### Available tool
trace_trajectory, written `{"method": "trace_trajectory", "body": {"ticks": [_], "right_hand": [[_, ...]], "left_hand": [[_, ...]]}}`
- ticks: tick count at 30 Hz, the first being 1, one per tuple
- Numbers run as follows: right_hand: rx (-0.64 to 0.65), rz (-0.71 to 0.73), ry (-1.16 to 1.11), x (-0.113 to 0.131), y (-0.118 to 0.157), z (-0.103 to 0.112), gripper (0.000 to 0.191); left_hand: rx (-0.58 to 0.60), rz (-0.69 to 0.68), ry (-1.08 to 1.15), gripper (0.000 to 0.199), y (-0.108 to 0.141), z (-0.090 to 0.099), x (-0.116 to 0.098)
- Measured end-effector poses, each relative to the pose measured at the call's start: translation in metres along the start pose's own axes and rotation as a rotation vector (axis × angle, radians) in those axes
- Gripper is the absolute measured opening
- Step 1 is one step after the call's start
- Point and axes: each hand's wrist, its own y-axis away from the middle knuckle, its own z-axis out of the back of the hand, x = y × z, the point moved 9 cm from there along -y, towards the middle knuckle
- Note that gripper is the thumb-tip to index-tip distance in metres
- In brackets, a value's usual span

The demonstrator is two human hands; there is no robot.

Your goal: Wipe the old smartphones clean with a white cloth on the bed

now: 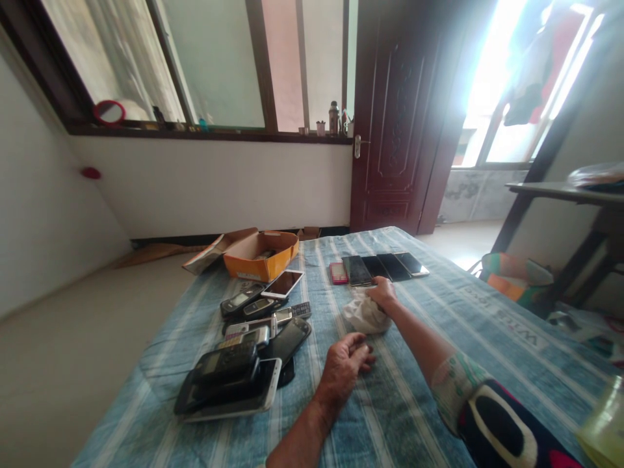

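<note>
My right hand (384,295) is closed on a crumpled white cloth (363,316), which lies bunched on the blue striped bed cover. Just beyond its fingers, several dark smartphones (385,266) lie side by side in a row. A small pink-edged object (338,273) sits at the row's left end. My left hand (345,364) rests nearer to me, palm turned inward, its fingers loosely bent and apart with nothing in them. To its left is a pile of old mobile phones (287,341), some overlapping. A white smartphone (283,284) lies at the far end of this pile.
An open orange cardboard box (260,260) stands at the far left of the cover (322,403), something inside it. A dark red door (394,117) is behind. At the right are a dark table (570,191) and a yellowish clear container (604,422) at the edge.
</note>
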Motion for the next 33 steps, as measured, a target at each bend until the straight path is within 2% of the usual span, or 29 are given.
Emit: {"method": "trace_trajectory", "body": {"ticks": [4,11,23,28,33], "right_hand": [[-0.025,-0.054,0.046,-0.006,-0.007,0.002,0.032],[0.047,-0.056,0.058,-0.005,-0.014,-0.009,0.021],[0.044,-0.031,0.015,0.000,-0.010,-0.005,0.030],[0.008,-0.041,-0.095,0.004,0.007,0.005,0.043],[0.007,-0.039,-0.259,0.006,0.048,0.015,0.044]], "left_hand": [[-0.001,0.005,-0.010,0.041,-0.002,0.000,0.002],[0.008,0.016,-0.014,0.043,-0.001,0.001,0.002],[0.000,0.018,-0.012,0.045,-0.002,0.000,0.000],[0.000,0.015,-0.003,0.043,-0.001,0.000,-0.004],[-0.011,-0.001,0.007,0.040,-0.002,0.001,-0.003]]}}
